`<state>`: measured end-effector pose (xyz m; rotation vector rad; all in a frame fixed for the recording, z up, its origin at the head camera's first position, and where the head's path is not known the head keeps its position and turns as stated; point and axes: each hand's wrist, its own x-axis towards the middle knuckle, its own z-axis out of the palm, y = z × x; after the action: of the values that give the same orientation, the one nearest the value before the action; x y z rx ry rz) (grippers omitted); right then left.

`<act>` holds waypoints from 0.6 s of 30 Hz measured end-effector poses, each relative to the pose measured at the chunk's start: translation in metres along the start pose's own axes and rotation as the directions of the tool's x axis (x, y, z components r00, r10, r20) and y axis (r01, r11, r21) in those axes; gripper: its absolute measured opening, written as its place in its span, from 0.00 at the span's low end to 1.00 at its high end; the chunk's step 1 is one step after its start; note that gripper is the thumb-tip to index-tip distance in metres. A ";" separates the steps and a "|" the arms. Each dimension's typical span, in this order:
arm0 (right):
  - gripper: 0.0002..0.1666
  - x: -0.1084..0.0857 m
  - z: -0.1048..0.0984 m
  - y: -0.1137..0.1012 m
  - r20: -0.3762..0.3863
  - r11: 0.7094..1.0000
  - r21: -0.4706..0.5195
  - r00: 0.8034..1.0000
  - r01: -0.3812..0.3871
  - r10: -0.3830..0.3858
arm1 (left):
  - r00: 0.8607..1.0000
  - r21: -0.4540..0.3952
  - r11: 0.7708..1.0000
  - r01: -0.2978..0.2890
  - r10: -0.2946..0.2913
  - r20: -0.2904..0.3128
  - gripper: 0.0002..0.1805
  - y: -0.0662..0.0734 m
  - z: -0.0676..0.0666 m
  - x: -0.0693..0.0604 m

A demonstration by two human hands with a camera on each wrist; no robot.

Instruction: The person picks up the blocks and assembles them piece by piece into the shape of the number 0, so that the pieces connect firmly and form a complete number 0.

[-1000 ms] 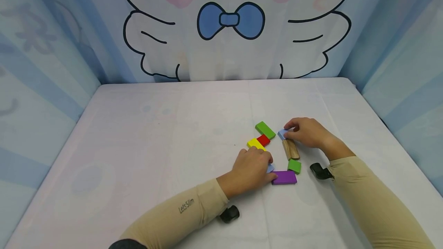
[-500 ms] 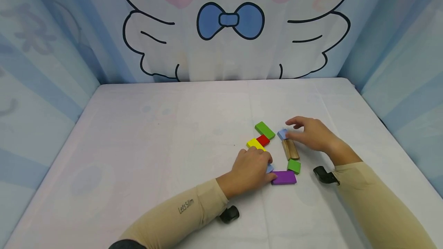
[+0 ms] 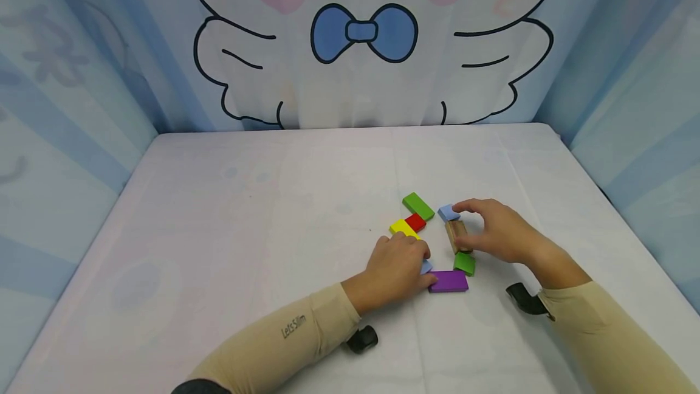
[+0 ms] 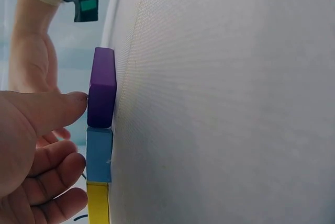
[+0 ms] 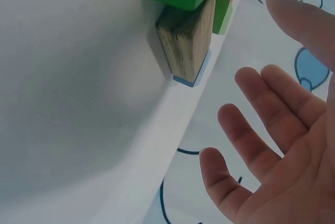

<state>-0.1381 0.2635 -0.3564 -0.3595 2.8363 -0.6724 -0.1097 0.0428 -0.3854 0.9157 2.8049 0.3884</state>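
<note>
My left hand [image 3: 395,267] rests over the left side of a ring of blocks; in the left wrist view its thumb touches a purple block [image 4: 102,88], and its bent fingers lie beside a blue block [image 4: 99,154] and a yellow block [image 4: 98,203]. My right hand [image 3: 505,233] hovers with thumb and fingers spread by the wooden block [image 3: 456,233], holding nothing. Beyond that block lies a light blue block [image 3: 448,212]; nearer is a small green one [image 3: 465,263]. The right wrist view shows the wooden block [image 5: 191,41] apart from the fingers.
A long green block [image 3: 418,206] and a red block [image 3: 416,222] form the upper left of the ring, with a gap between the long green and light blue blocks. A white cloth covers the table [image 3: 246,217]; printed curtains stand behind and at both sides.
My right hand has let go of the light blue block, its fingers spreading, and has moved back toward me beside the wooden block. My left hand has stayed still.
</note>
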 end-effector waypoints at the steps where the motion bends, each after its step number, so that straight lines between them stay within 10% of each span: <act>1: 0.38 -0.002 0.001 -0.001 0.001 1.000 -0.003 1.000 0.004 -0.004 | 1.000 0.001 1.000 -0.001 0.001 -0.002 0.21 0.000 0.000 0.000; 18: 0.41 -0.023 0.016 -0.003 -0.002 0.999 -0.041 1.000 0.012 -0.012 | 1.000 0.007 1.000 -0.014 0.014 -0.015 0.21 -0.001 0.002 0.000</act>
<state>-0.1116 0.2613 -0.3657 -0.3833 2.8557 -0.6181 -0.1101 0.0423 -0.3877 0.9383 2.8170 0.3890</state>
